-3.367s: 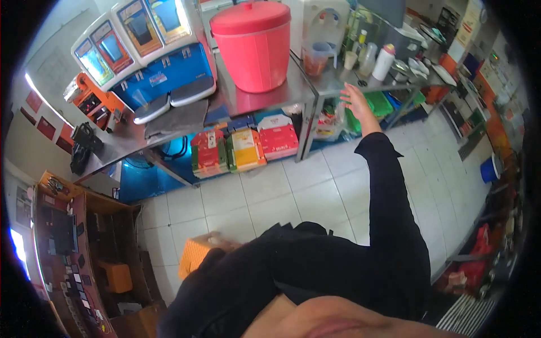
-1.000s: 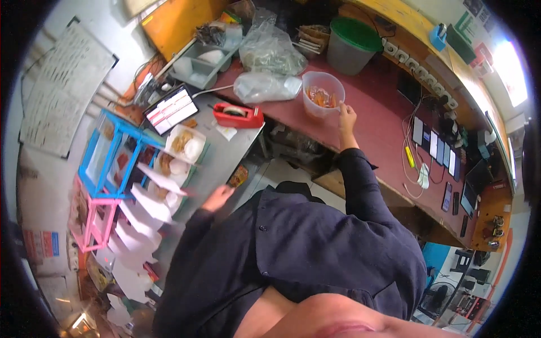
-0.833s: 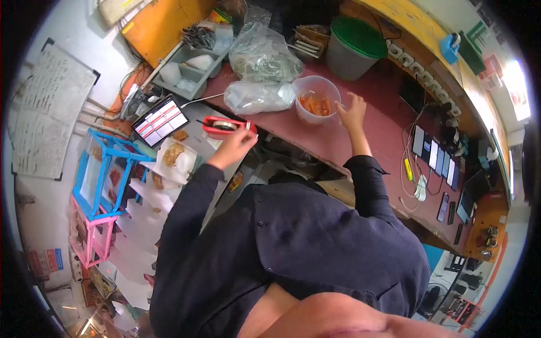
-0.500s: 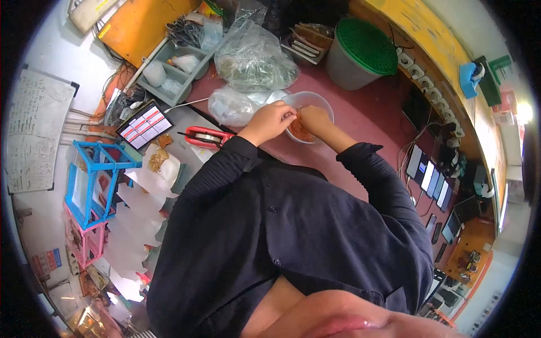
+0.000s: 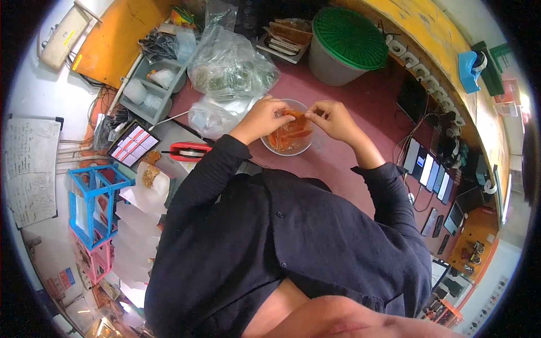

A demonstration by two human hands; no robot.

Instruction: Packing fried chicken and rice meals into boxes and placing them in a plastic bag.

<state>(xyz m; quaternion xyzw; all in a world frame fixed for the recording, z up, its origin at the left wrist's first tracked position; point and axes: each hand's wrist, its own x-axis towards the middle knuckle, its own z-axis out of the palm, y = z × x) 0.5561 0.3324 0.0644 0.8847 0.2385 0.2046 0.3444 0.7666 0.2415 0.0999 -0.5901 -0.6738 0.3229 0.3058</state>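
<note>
Orange packet [image 5: 296, 117] on my feed: the left hand [image 5: 267, 117] and right hand [image 5: 333, 120] each pinch 1 end, fingers nearly closed. I see it over the clear tub [image 5: 307, 147] of similar pieces [image 5: 295, 136] on the reddish table [image 5: 377, 101].

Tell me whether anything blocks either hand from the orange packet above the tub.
Nothing visible does: the left hand and right hand both have fingertips on the orange packet, above the clear tub.
</note>
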